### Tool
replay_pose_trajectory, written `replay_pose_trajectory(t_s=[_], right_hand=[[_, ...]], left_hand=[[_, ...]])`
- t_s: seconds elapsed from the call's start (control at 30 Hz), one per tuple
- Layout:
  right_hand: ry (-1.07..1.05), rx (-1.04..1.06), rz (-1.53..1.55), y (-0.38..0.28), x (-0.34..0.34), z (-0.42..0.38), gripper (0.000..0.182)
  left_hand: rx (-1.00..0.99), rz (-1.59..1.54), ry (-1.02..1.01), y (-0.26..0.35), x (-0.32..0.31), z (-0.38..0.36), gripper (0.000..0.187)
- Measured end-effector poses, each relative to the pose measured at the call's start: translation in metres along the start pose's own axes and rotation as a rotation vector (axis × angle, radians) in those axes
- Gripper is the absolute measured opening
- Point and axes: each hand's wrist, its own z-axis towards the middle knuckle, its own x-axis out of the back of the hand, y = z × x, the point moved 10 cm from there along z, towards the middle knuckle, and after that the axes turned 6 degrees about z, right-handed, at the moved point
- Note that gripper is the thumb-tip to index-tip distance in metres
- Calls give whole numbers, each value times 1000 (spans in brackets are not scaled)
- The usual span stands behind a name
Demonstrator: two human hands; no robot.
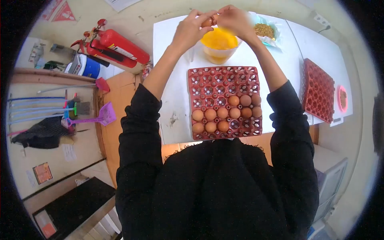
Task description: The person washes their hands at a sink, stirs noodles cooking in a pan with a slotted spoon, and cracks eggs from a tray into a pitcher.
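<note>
Both arms (166, 72) reach up the frame over the white desk (174, 100), and the hands meet at top centre!
Sleeves rolled back, bare forearms slanting inward, they flank the big red tray (222, 69) mid-frame, brown eggs (222, 113) sitting in its lower rows. Just above it stands the pale container (218, 58), with yellow liquid (219, 39) inside. Here's the left hand (190, 31), back upward, fingers curled inward, its grip closed in a pinch. In from the other side comes the right hand (236, 24), bent at the wrist, and it's a blur: whether that grip is closed on anything, I cannot tell. And the smallest player, one brown egg (207, 22), sits at the left fingertips, between the hands, above the container's upper-left edge; whole or cracked, too small to say.
</note>
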Motion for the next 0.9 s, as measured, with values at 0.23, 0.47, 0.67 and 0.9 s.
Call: replay_pose_trajectory(t_s=[0.23,0.47,0.67,0.9], right_hand=[[-200,-276,453,-15,-47,-2,38],[-385,-578,671,-10,-75,-65,35],[-151,-25,331,-82,-82,-79,52],[-626,-61,19,-80,-123,-186,37]], left_hand=[[399,264,115,-142,110,-77,39],[567,280,-157,-260,83,-146,64],[892,-1435,-640,-36,-25,-128,53],[926,-1546,-506,-72,-47,-125,47]])
